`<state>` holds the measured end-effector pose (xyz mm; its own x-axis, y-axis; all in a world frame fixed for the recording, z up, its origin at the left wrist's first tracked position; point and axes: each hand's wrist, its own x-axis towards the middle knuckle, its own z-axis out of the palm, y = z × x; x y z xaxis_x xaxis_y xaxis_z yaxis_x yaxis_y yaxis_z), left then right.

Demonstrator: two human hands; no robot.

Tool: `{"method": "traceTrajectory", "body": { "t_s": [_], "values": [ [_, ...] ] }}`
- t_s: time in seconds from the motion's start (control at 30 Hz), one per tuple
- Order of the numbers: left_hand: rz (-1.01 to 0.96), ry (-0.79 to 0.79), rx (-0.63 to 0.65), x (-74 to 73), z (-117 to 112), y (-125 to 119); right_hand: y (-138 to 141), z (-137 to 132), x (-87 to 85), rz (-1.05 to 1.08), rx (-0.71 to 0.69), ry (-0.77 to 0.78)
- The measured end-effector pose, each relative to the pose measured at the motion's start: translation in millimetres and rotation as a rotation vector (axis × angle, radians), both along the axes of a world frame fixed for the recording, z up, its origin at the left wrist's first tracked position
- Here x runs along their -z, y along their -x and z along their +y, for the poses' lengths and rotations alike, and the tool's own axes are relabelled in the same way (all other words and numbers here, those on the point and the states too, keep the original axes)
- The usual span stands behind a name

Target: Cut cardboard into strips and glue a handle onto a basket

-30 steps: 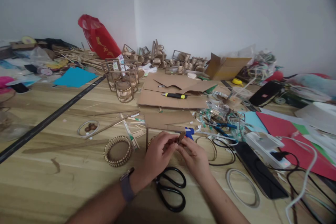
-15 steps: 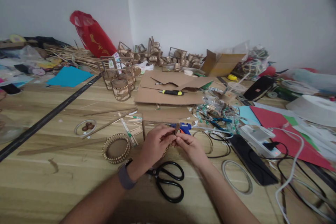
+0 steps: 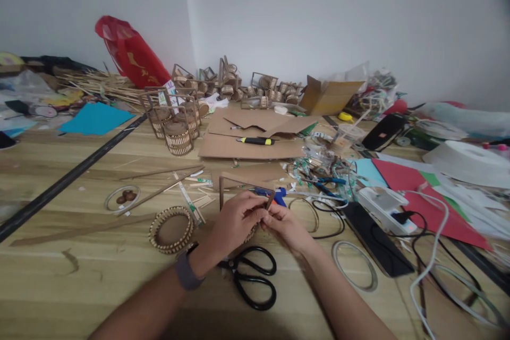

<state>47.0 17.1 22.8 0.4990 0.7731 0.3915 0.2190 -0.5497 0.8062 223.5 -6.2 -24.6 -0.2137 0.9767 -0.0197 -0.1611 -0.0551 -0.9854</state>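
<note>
Fingers closed, my left hand [image 3: 239, 218] grips a small basket with a square brown strip handle [image 3: 247, 182]. My right hand [image 3: 287, 227] pinches the same handle low on its right side, its fingertips touching those of my left hand. Most of the basket's round slatted body is hidden under my hands. Black-handled scissors [image 3: 255, 279] lie just below, their blades partly under my left wrist. Left of that wrist, a round slatted ring [image 3: 171, 229] rests on the table. Behind the handle is a blue glue gun [image 3: 280, 195], partly covered.
Flattened cardboard [image 3: 223, 146] with a yellow-black utility knife [image 3: 257, 141] lies ahead. Several finished baskets [image 3: 178, 137] stand back left. To the right are a phone [image 3: 376, 239], a power strip [image 3: 382, 207], loose cables and a tape ring [image 3: 354, 265].
The basket has turned in my hands, so the handle's top bar and right corner now show above my fingers. The whole view has shifted slightly to the right.
</note>
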Motion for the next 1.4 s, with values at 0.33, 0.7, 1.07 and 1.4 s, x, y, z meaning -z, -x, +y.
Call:
{"method": "traceTrajectory", "body": {
  "t_s": [0.33, 0.7, 1.07, 1.4],
  "values": [
    [-0.005, 0.034, 0.040, 2.3, -0.7, -2.3, -4.4, 1.3, 7.6, 0.021, -0.015, 0.023],
    [0.390, -0.149, -0.117, 1.2, -15.4, -12.1, -4.0, 0.3, 7.9, 0.025, -0.058, 0.038],
    [0.640, -0.434, -0.267, 8.1, -19.7, -25.4, -4.3, -1.6, 8.6, -0.018, -0.024, 0.023],
    [0.682, -0.450, -0.266, 6.4, -20.3, -25.6, -5.3, -1.8, 13.2, -0.026, -0.054, 0.021]
  ]
}}
